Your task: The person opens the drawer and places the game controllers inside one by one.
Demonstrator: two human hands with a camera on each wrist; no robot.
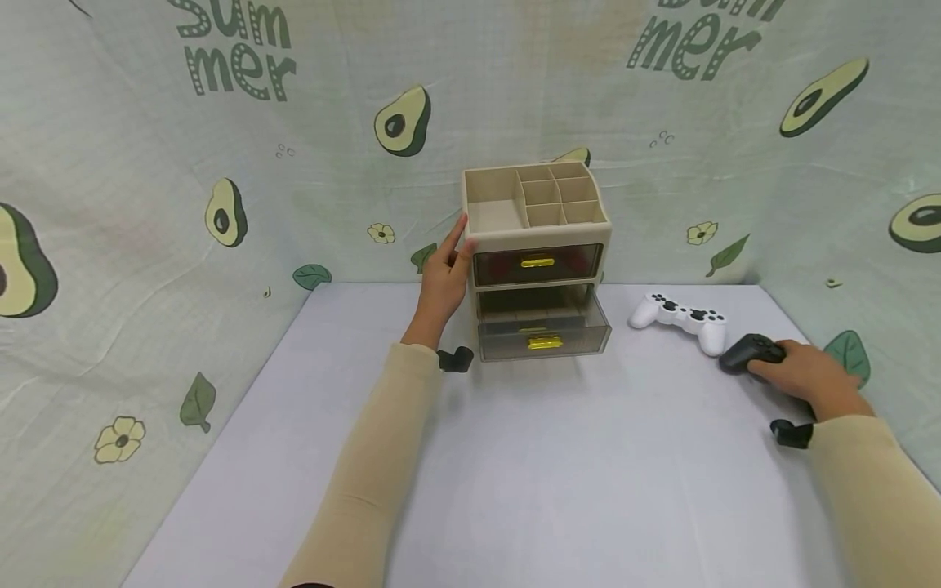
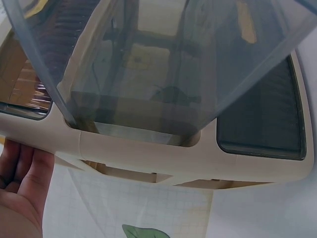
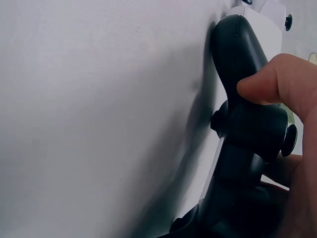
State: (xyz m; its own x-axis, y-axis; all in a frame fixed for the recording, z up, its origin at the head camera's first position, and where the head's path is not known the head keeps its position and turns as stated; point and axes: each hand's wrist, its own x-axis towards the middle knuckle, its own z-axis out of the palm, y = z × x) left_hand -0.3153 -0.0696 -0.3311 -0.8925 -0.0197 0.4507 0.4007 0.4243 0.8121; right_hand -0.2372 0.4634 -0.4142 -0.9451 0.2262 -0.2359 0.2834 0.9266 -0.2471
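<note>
A cream desktop organizer (image 1: 540, 233) stands at the back of the table, with divided compartments on top. Its clear middle drawer (image 1: 545, 341) is pulled out; the dark upper drawer (image 1: 538, 264) is closed, as is the lower drawer (image 2: 262, 109). Against the organizer's left side rests my left hand (image 1: 444, 282), its fingers extended along the wall and top edge. Far to the right, my right hand (image 1: 809, 376) grips a black game controller (image 1: 751, 353) by one end, tilted, with the thumb (image 3: 260, 89) over its handle. Its far part is hidden by the hand.
A white game controller (image 1: 680, 319) lies between the organizer and the black controller. The white tabletop (image 1: 625, 474) stretches in front. Avocado-print cloth (image 1: 515, 98) hangs behind and on both sides. Small black wrist mounts (image 1: 456, 359) show at both wrists.
</note>
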